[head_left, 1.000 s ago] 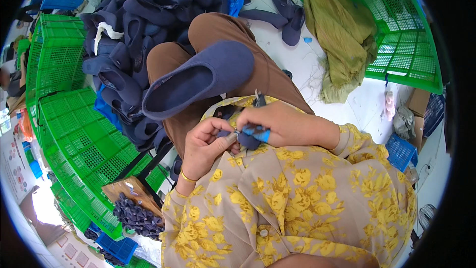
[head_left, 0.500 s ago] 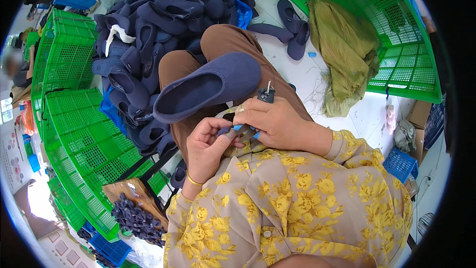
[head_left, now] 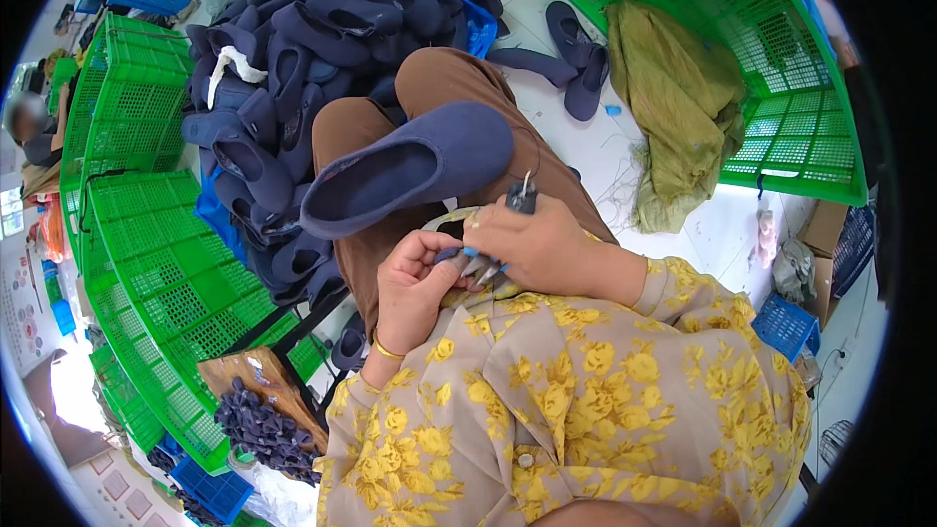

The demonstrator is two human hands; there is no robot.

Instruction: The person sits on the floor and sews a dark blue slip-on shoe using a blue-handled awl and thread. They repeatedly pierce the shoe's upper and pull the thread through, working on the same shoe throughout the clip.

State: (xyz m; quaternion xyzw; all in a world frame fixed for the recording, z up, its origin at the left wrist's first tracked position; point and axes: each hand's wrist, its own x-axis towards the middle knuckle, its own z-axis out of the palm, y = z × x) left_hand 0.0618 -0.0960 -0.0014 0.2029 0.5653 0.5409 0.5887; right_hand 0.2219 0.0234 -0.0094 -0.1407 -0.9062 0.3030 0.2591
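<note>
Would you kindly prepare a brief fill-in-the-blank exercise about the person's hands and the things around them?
The person's left hand pinches a small dark-blue piece between finger and ____.
A thin gold-coloured bangle circles the person's ____ wrist.
The dark-blue fabric slip-on shoe resting on the person's brown-trousered legs points its rounded toe toward the picture's ____ side.
The crumpled olive-green cloth lies beside a large plastic mesh basket coloured ____.

Missing words, in order: thumb; left; right; green.
</note>
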